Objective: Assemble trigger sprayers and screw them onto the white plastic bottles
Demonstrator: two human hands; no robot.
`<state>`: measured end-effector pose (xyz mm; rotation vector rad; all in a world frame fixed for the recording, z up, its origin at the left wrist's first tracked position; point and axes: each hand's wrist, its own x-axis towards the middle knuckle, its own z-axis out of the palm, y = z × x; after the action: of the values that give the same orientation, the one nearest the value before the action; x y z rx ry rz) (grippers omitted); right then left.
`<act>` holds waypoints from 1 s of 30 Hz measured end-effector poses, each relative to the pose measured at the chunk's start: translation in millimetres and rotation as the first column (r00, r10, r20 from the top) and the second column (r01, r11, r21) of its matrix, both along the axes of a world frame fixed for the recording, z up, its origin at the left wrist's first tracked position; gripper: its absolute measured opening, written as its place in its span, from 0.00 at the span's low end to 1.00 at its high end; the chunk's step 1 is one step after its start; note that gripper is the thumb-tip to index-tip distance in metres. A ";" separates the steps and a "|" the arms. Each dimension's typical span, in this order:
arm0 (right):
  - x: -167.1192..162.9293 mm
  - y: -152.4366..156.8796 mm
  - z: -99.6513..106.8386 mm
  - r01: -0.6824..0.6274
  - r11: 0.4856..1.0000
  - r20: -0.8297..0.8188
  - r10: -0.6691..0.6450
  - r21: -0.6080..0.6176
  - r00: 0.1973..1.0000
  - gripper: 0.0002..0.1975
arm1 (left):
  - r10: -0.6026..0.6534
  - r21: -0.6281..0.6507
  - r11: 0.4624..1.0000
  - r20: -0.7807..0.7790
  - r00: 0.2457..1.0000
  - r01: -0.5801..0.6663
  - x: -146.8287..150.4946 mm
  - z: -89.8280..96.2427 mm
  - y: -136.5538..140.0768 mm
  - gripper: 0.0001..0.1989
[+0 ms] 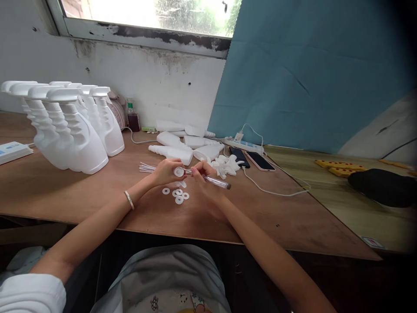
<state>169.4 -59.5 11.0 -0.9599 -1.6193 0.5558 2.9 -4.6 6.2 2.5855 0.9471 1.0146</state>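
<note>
Between the fingers of my left hand (pixel 167 172) is a small round white cap (pixel 179 171), its opening turned toward me. My right hand (pixel 206 177) grips a screwdriver with a clear handle (pixel 217 181); its thin metal shaft points left at the cap, and I cannot tell whether the tip touches it. On the table below my hands lie several flat white washers (pixel 179 195). Thin white tubes (pixel 147 167) stick out behind my left hand. Just beyond my right hand is a heap of white trigger sprayer heads (pixel 228 165).
Several white spray bottles (pixel 84 139) with heads stand at the left. More white bottles (pixel 176 152) lie behind my hands. Two phones (pixel 259 161), a charging cable (pixel 276 193) and a power strip (pixel 246 145) are at the right back. A dark bottle (pixel 133 119) stands by the wall.
</note>
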 end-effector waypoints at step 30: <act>-5.0 16.7 -10.9 -0.313 0.861 -0.385 0.152 -0.402 0.910 0.16 | -0.135 0.060 0.989 -0.014 0.991 0.136 2.9 -4.4 -2.2 0.08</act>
<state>164.3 -42.8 0.1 -0.9371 -1.3167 1.2505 5.8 -6.7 1.8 2.6647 0.7419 1.0102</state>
